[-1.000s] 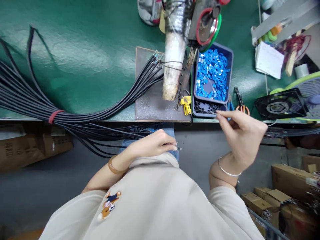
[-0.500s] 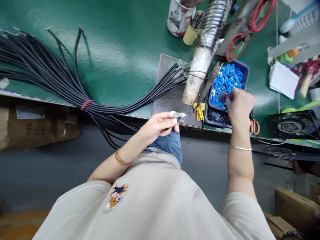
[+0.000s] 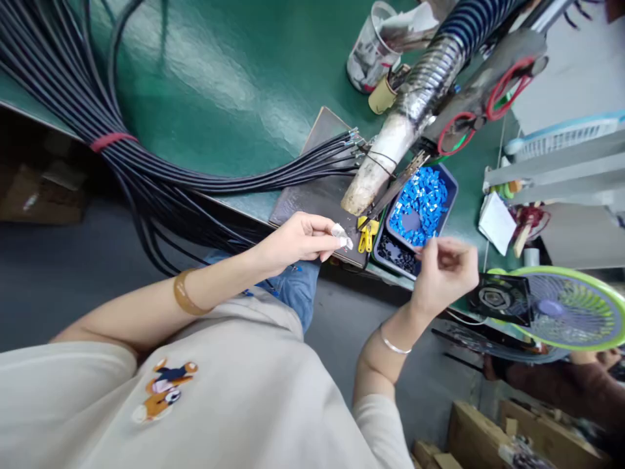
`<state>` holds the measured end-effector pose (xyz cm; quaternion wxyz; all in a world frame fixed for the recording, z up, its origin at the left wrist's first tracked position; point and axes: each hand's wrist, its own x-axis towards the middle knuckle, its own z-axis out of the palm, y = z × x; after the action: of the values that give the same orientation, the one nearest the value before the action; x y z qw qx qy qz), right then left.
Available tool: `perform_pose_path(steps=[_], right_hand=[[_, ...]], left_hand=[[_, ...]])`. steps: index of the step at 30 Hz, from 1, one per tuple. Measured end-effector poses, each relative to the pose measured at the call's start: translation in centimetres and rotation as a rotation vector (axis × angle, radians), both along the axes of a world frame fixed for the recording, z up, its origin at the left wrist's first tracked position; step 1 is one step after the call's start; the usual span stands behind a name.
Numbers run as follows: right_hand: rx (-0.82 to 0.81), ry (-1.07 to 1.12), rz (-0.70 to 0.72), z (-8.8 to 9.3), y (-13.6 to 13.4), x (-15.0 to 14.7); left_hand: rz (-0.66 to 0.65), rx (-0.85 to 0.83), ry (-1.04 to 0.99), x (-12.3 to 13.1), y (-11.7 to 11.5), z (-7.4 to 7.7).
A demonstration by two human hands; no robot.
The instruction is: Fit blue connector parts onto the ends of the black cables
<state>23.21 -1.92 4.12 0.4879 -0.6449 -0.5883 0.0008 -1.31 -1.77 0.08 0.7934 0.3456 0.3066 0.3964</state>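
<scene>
My left hand (image 3: 297, 240) hovers at the front edge of the dark work plate (image 3: 312, 195), fingers pinched together on a thin wire end that I can barely make out. My right hand (image 3: 446, 270) is raised just in front of the blue tray (image 3: 452, 189) of small blue parts (image 3: 417, 205), fingers pinched on a small blue piece. A bundle of black cables (image 3: 146, 169), tied with a red band (image 3: 110, 140), runs across the green bench (image 3: 219, 85) to the plate. A yellow clip (image 3: 365, 233) lies between my hands.
A wrapped hose nozzle (image 3: 385, 156) hangs over the plate, with red-handled tools behind it. A cup (image 3: 368, 45) stands at the back. A green fan (image 3: 561, 309) and a black square fan (image 3: 498, 299) sit at right. Cardboard boxes (image 3: 488, 436) lie on the floor.
My right hand has come back out of the blue tray toward me, pinching something. My left hand stayed near the plate's edge. The view has swung and tilted left.
</scene>
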Motion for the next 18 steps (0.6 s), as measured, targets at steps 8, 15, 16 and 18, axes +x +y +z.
perform_pose_path(steps=[8,15,16,18], right_hand=[[-0.078,0.297,0.329,-3.6,-5.3,-6.0],[0.220,0.049,0.322,-4.7,-4.5,-7.4],[0.214,0.041,0.342,-4.7,-4.5,-7.4],[0.197,0.026,0.375,-4.7,-4.6,-7.5]], left_hand=[[0.055,0.158,0.244,1.2,-0.2,0.2],[0.042,0.175,0.267,1.5,-0.3,0.2],[0.037,0.178,0.265,1.5,-0.3,0.2],[0.030,0.188,0.259,1.4,-0.3,0.3]])
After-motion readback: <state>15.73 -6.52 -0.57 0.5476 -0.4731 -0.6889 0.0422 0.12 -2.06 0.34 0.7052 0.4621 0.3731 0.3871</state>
